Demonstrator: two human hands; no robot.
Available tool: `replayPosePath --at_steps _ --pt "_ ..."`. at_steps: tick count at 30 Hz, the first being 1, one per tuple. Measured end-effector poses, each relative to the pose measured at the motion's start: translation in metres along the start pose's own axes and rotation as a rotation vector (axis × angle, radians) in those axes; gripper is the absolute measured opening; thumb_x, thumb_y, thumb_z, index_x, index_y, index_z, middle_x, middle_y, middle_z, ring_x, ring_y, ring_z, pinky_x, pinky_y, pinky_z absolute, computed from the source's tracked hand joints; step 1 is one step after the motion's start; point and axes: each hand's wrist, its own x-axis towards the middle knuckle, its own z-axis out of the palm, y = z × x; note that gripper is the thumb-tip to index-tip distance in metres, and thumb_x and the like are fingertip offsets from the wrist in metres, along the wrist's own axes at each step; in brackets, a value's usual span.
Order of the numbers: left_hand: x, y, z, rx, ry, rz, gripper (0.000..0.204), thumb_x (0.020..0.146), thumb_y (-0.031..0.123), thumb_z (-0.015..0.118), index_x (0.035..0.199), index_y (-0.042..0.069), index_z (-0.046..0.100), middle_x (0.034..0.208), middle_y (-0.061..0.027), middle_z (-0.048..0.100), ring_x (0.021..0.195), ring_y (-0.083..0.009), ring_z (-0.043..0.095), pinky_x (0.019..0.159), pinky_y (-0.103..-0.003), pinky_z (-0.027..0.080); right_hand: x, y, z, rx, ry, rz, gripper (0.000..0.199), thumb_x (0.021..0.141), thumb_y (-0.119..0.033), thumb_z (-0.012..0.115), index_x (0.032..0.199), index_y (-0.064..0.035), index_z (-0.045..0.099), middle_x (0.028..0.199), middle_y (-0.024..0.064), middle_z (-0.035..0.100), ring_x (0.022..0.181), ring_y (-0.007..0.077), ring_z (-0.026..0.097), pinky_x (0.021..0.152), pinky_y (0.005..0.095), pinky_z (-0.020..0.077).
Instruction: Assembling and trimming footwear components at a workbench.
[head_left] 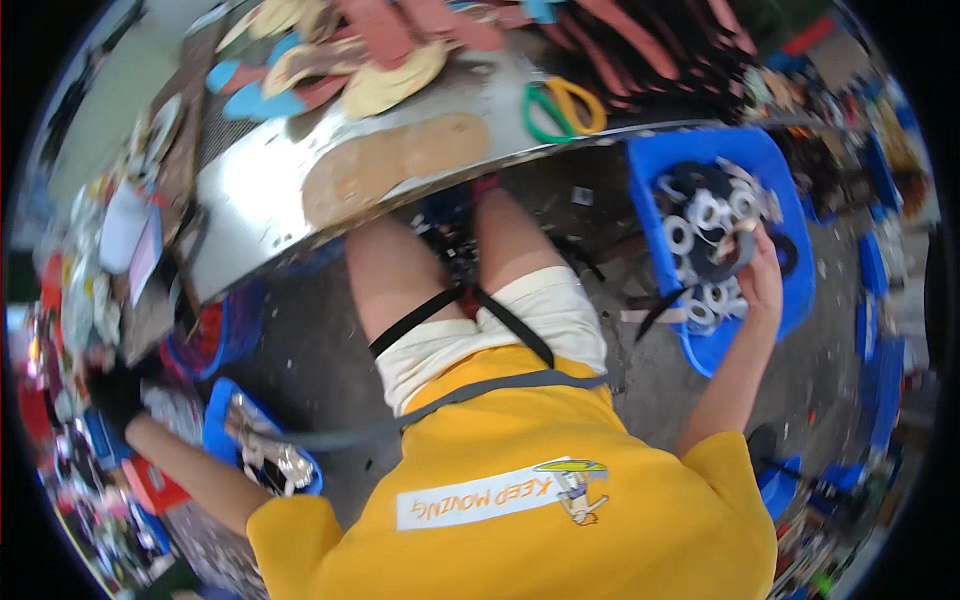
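My right hand (763,275) is closed on the edge of a dark grey roll of tape (738,262), over a blue plastic basket (648,170). Several white rolls (678,235) and dark rolls lie in that basket, and a black strip hangs over its left side. Far out to the left, my left hand (115,395), in a black glove, reaches among cluttered goods beside a shelf. Its fingers are dark and blurred, so what they touch does not show.
Ahead stands a metal-topped workbench (250,230) with scissors (562,108), a tan sole-shaped sheet (395,165) and piles of pink, cream and blue cut pieces. A small blue basket (215,425) with shiny pieces sits left of my legs. A grey strap (500,385) crosses my waist.
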Motion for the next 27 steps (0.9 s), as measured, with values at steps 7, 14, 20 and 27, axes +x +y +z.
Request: replayPosePath --at_steps 7,14,20,27 --pt "-0.091 0.416 0.178 -1.054 -0.432 0.075 0.036 0.096 0.033 0.055 0.117 0.004 0.055 0.099 -0.0082 0.055 0.106 -0.0288 0.054 0.088 -0.039 0.045 0.059 -0.039 0.128 -0.836 -0.170 -0.293 0.034 0.084 -0.005 0.064 0.118 -0.0027 0.060 0.098 0.0084 0.069 0.092 0.0172 0.065 0.082 0.0299 0.0501" --pt "-0.081 0.433 0.261 -0.298 -0.368 0.638 0.033 0.095 0.032 0.056 0.110 0.002 0.061 0.081 -0.0039 0.063 0.078 -0.0163 0.061 0.071 -0.028 0.049 0.171 -0.043 0.322 -0.468 -0.268 -0.396 0.023 0.084 -0.014 0.067 0.101 0.0013 0.067 0.079 0.0052 0.070 0.075 0.0116 0.067 0.066 0.0268 0.0512" --pt "-0.121 0.388 0.396 -0.608 -0.714 0.084 0.018 0.090 0.019 0.065 0.096 0.003 0.070 0.083 -0.0044 0.069 0.073 -0.0080 0.060 0.068 -0.025 0.047 0.255 -0.052 0.404 -0.924 0.165 -0.901 0.041 0.076 -0.035 0.072 0.103 -0.0052 0.064 0.095 0.0122 0.063 0.090 0.0285 0.061 0.077 0.0412 0.0500" --pt "-0.135 0.385 0.473 -0.140 -0.421 0.634 0.013 0.074 0.020 0.070 0.079 0.009 0.067 0.111 -0.0038 0.066 0.100 -0.0304 0.061 0.077 -0.038 0.052 0.277 -0.054 0.478 -1.332 0.192 -0.873 0.051 0.071 -0.040 0.074 0.101 -0.0051 0.054 0.102 0.0132 0.057 0.102 0.0315 0.054 0.083 0.0473 0.0482"
